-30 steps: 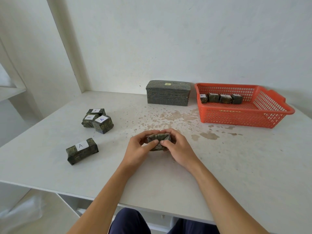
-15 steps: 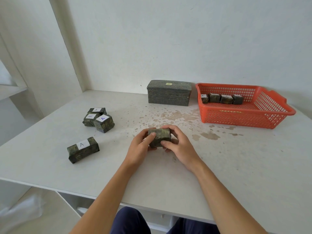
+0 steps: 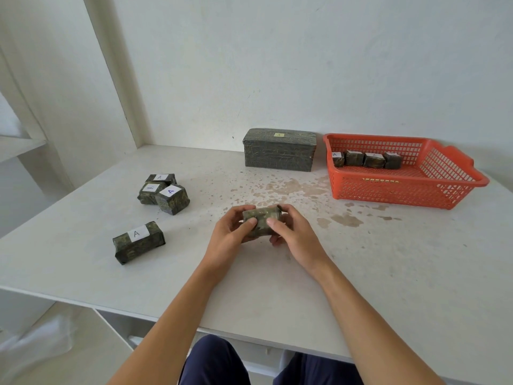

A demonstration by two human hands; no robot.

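Half a second on, holding the wrapped block (image 3: 261, 222) close over the table (image 3: 388, 273) middle with left grip (image 3: 230, 235) and right grip (image 3: 294, 234) curled round its ends, having rolled it again, likely seeking its label.

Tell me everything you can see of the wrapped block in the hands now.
The wrapped block is a small, dark green, mottled brick, its cover shiny and creased like taped film. No white label shows on the faces in view. It lies lengthwise near the middle of the table. The left hand grips its left end and the right hand its right end, both thumbs pressed on the near face. Whether it rests on the table or is lifted clear, I cannot tell.
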